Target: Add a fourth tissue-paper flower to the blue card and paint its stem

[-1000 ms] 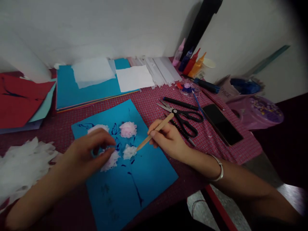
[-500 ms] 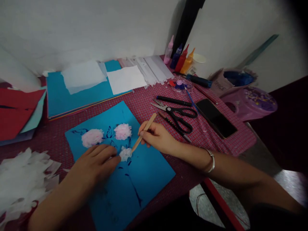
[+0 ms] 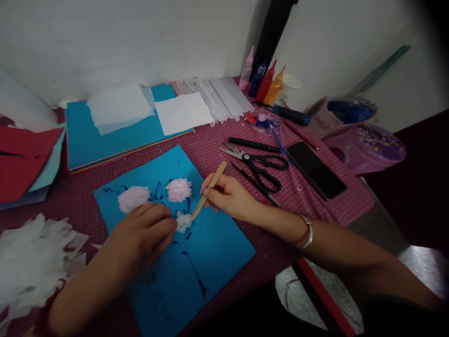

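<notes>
the right hand pinches a flat wooden stick between thumb and fingers, its grip closed around the middle. the stick slants, its lower end at the right edge of a small white flower on a blue sheet. the left hand is palm down over the left part of the sheet, fingers bent together, their tips at the flower's left edge; whether they grip anything, i cannot tell.

two bigger pink flowers sit above on the sheet, among dark blue painted lines. the sheet lies flat on a counter with a checked red cover. left of the left arm is a heap of white scraps. right of the sheet lie scissors, with a black pen just above them and a phone farther right. four paint bottles stand near the wall.
</notes>
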Motion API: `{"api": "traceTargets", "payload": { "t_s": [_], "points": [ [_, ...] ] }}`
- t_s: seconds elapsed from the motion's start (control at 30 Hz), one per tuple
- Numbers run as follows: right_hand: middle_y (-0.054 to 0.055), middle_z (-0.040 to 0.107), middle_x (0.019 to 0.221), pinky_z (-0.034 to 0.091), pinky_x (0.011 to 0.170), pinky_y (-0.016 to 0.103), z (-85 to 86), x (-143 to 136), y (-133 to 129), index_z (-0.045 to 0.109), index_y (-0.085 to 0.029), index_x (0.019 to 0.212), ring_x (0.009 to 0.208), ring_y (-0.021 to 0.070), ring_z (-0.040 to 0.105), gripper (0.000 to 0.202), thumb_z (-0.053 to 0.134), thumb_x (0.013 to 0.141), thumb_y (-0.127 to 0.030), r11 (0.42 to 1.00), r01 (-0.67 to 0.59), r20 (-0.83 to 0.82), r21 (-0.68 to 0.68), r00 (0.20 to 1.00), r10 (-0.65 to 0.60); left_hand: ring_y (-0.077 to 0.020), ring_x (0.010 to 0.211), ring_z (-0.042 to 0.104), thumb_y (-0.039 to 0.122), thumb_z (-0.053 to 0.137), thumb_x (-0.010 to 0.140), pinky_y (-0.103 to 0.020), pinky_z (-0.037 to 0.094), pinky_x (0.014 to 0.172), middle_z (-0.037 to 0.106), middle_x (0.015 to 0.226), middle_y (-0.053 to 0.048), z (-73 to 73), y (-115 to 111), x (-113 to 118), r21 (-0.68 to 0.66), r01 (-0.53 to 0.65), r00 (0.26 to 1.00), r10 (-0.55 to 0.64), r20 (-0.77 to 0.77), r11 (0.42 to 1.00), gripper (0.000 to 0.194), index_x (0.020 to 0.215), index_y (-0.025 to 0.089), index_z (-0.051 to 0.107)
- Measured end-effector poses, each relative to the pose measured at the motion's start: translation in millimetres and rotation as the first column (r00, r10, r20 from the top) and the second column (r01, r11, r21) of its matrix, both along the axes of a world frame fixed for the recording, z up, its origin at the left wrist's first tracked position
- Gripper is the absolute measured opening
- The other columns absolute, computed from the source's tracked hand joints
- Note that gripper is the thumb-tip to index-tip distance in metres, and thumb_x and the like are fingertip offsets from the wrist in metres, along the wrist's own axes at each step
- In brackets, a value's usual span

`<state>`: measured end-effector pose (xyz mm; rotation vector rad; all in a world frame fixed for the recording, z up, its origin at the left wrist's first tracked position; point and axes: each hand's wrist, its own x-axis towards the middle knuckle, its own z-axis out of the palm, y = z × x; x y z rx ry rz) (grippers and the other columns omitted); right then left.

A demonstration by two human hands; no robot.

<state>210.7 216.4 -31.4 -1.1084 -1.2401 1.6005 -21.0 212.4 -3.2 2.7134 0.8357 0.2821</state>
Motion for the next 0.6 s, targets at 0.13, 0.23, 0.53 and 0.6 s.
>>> {"api": "traceTargets", "payload": {
  "t_s": [0.13, 0.23, 0.53, 0.6],
  "points": [
    [-0.005, 0.057, 0.057, 0.041, 0.040, 0.017, 3.2, -1, 1, 0.051, -0.018, 0.078, 0.043, 0.0073, 0.049, 0.008, 0.052, 0.085, -0.014, 1.000, -0.010, 0.002, -0.011, 1.000, 0.010, -0.0211, 0.079, 0.053, 0.019, 0.042, 0.094, -0.039, 0.045, 0.073, 0.058, 0.082, -0.006, 2.3, 6, 5, -0.020, 0.006, 1.000, -0.006, -0.029, 1.000, 0.024, 0.081, 0.016, 0.062],
    [-0.004, 0.058, 0.058, 0.041, 0.041, 0.017, 4.8, -1, 1, 0.051, -0.017, 0.078, 0.044, 0.0073, 0.049, 0.008, 0.052, 0.085, -0.014, 1.000, -0.003, 0.007, -0.021, 1.000, 0.003, -0.0213, 0.081, 0.054, 0.017, 0.044, 0.092, -0.039, 0.044, 0.074, 0.058, 0.082, -0.005, 4.9, 9, 1, -0.045, 0.013, 1.000, -0.014, -0.022, 0.999, 0.019, 0.083, 0.017, 0.060],
    [-0.005, 0.058, 0.059, 0.039, 0.040, 0.017, 4.3, -1, 1, 0.051, -0.017, 0.078, 0.043, 0.0067, 0.048, 0.008, 0.051, 0.086, -0.015, 1.000, -0.009, 0.049, -0.023, 0.999, 0.010, -0.0225, 0.098, 0.053, 0.012, 0.046, 0.086, -0.040, 0.042, 0.083, 0.056, 0.104, -0.004, 9.3, 0, -9, -0.188, 0.035, 0.992, -0.057, -0.115, 0.981, 0.023, 0.103, 0.024, 0.056],
    [-0.005, 0.058, 0.058, 0.040, 0.040, 0.017, 3.9, -1, 1, 0.051, -0.017, 0.078, 0.043, 0.0070, 0.049, 0.008, 0.051, 0.085, -0.015, 1.000, -0.009, 0.045, -0.018, 0.999, 0.010, -0.0236, 0.092, 0.054, 0.013, 0.044, 0.086, -0.041, 0.042, 0.079, 0.057, 0.097, -0.005, 6.1, 1, -5, -0.167, 0.045, 0.989, -0.068, -0.135, 0.985, 0.018, 0.092, 0.021, 0.059]
  ]
}}
